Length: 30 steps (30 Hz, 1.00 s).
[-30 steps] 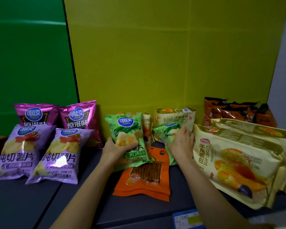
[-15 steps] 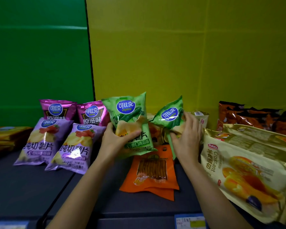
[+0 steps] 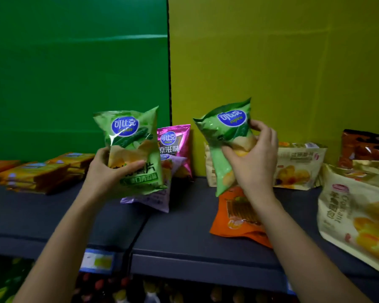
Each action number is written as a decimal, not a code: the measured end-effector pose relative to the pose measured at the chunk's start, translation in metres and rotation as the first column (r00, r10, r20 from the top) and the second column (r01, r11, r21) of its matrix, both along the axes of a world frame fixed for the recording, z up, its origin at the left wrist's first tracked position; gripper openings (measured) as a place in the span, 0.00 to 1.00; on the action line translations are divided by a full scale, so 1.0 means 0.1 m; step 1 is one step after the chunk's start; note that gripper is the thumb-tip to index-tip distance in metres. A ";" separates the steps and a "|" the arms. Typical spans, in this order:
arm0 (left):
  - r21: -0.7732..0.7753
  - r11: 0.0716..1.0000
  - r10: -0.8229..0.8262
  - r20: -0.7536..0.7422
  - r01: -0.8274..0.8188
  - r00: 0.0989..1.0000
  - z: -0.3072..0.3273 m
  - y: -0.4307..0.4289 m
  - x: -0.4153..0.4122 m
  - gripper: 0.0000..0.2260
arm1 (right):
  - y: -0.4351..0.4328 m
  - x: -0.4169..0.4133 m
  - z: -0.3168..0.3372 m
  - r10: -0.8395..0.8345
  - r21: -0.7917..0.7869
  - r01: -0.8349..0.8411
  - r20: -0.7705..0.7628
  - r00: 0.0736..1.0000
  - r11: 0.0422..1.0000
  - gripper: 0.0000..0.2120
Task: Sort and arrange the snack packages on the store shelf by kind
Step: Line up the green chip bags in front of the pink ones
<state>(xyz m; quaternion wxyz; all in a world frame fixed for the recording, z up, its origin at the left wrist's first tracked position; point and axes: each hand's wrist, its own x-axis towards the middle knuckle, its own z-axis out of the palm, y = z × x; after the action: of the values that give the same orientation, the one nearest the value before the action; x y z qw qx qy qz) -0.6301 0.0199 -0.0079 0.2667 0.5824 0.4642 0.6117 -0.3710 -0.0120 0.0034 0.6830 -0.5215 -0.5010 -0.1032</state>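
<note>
Raised higher than before, the left hand (image 3: 108, 173) grips the left green chip bag (image 3: 132, 136) and the right hand (image 3: 255, 165) grips the right green chip bag (image 3: 222, 138) above the shelf (image 3: 42, 213), bare at near left.

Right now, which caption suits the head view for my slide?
Left hand grips an upright green foil chip bag, right hand a tilted green foil chip bag, above the dark grey shelf.
</note>
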 end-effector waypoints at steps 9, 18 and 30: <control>-0.125 0.992 -0.033 -0.031 0.029 0.999 -0.44 0.12 -0.34 0.19 | 0.03 -0.77 -0.43 0.122 -0.232 -0.143 -0.103 0.987 0.962 0.32; -0.211 0.968 -0.168 -0.153 0.134 0.974 -0.68 0.20 -0.79 0.29 | 0.07 -1.30 -0.73 0.109 -0.604 -0.156 -0.115 0.987 0.782 0.47; -0.179 0.954 -0.282 -0.263 0.240 0.923 -0.74 0.32 -0.98 0.29 | -0.04 -1.48 -0.94 0.107 -0.679 -0.039 0.060 0.992 0.733 0.42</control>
<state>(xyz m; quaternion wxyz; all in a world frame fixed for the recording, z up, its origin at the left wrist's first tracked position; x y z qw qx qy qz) -0.7282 0.0514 -0.0816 0.3175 0.7005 0.4587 0.4451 -0.5193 -0.0157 -0.0905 0.4261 -0.7082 -0.5561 0.0880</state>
